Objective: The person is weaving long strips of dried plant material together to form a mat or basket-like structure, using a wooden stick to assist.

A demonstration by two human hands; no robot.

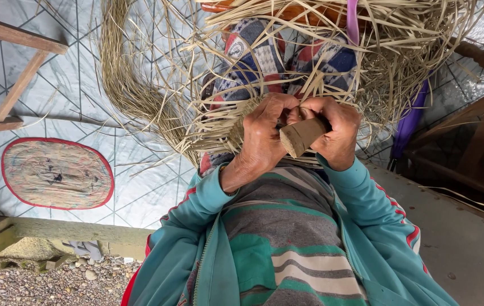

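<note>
At frame centre I see my left hand pinching straw strips mid-weave; my right hand is clenched around a wooden handle. Next needs tightening, I judge.

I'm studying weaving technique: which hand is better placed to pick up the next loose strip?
Left, probably. The left hand pinches the woven strips right at the weave, while the right hand is wrapped around a wooden handle.

The floor has pale tiles with a pattern of lines. On it lies an oval mat with red border, and a bundle of straw strips.
</note>
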